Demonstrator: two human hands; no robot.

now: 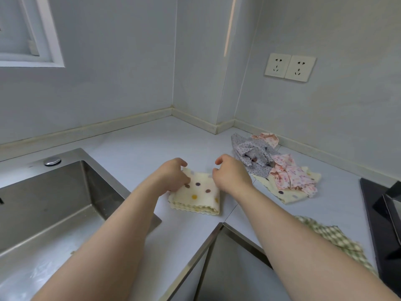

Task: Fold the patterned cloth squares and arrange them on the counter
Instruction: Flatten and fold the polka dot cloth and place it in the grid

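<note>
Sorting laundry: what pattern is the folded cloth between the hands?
Folded cloth: cream, coloured polka dots; head view.

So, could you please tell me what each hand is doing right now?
Left hand: pinches a corner of the polka-dot cloth.
Right hand: curled at its far edge; grip cannot be told.

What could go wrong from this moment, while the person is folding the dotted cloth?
1. The right forearm passes over the green checked cloth at the counter edge; pulling back may drag it off.
2. The folded dotted cloth lies near the sink; a push from the left hand may slide it in.
</note>
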